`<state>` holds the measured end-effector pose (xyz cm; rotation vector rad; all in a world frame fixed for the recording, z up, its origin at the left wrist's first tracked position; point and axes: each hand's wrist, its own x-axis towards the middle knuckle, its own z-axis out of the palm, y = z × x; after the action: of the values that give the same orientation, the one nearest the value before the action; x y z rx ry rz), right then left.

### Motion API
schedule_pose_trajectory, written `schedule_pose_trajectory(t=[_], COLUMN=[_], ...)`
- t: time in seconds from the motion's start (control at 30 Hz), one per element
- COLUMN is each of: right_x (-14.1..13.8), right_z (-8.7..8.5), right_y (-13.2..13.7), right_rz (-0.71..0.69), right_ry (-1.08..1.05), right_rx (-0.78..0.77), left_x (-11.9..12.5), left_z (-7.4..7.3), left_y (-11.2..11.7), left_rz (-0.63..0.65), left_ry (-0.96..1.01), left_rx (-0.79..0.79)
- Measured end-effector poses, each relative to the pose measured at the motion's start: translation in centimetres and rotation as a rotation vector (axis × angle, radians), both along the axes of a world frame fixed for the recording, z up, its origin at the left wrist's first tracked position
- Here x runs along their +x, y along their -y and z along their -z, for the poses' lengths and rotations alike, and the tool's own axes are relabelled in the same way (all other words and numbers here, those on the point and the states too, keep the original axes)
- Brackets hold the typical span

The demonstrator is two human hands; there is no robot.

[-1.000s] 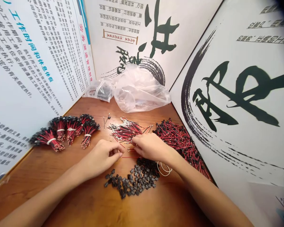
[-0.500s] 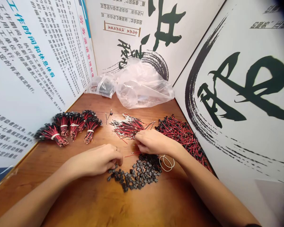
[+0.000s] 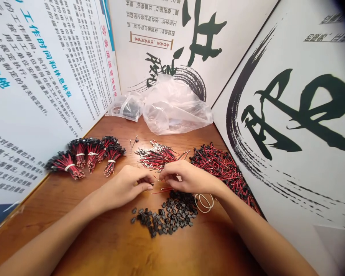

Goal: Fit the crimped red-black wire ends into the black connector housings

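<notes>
My left hand (image 3: 132, 184) is closed in a pinch over the table, a small black connector housing barely showing at its fingertips. Facing it, my right hand (image 3: 185, 177) pinches a thin wire whose end points at the left fingertips; the tips are a small gap apart. A few red wires (image 3: 163, 190) stick out below the right hand; whether it holds them I cannot tell. Just nearer to me lies a loose pile of black connector housings (image 3: 172, 212). Behind the right hand is a heap of red and black wires (image 3: 156, 155) with bare metal ends.
Bundles of wires with black connectors (image 3: 80, 153), tied with white bands, sit at the left. At the right wall lies a big heap of connectored wires (image 3: 221, 168). White rubber bands (image 3: 204, 203) lie beside the housings. Clear plastic bags (image 3: 175, 109) stand at the back.
My left hand has risen from the edge of the housing pile and turned towards my right hand, now pinching a small piece. My right hand's fingertips have come left to meet it.
</notes>
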<state>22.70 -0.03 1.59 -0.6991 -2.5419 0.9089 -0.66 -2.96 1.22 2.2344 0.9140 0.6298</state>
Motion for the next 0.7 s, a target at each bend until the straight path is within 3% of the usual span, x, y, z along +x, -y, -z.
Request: schedule_pose_trajectory(t=[0.13,0.33,0.7], right_x=[-0.3,-0.8,-1.0], right_z=[-0.7,-1.1,-1.5], right_y=[0.7,1.4,1.9], right_rz=[0.023,0.086,0.059], right_ry=[-0.098,-0.148,-0.188], right_rx=[-0.003,-0.050,-0.053], left_x=[0.6,1.0,1.0], left_z=[0.0,-0.1,0.0], left_y=[0.5,1.1,1.3], left_rz=[-0.130,-0.138,-0.147], left_ry=[0.133,0.233,0.331], left_rx=[0.060,0.109,0.180])
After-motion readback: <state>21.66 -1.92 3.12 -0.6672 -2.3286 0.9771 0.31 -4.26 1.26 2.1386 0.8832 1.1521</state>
